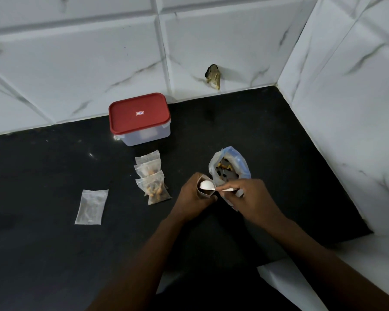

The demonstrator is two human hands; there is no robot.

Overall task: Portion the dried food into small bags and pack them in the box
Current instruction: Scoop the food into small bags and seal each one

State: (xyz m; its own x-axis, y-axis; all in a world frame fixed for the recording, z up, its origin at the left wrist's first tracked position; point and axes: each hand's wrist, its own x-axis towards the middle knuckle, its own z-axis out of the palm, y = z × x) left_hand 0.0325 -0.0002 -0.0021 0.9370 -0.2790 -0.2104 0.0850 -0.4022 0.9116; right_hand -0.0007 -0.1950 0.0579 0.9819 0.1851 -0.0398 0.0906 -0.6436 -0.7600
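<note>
flat bag (91, 206): a clear small bag lying flat on the black surface (43, 254) at the centre left of the frame, well apart from the other bags; what it holds cannot be told.
box (144, 136): a clear tub with its red lid (139, 115) on, at the upper centre-left, close to the tiled wall (76, 63).
filled bags (152, 177): three clear small bags with dried food inside, overlapping in a row just below the box.
left hand (193, 194): at the centre of the frame, fingers curled round the held bag (206, 194), a small bag kept upright with its mouth open.
spoon (208, 185): white, its bowl over the mouth of the held bag.
large bag (240, 164): an open clear bag with a blue tint, just right of the held bag; dried food (225, 168) shows inside.
right hand (252, 198): in front of the large bag, pinching the spoon's handle between thumb and fingers.
hole (213, 76): a broken patch in the wall, upper centre.
</note>
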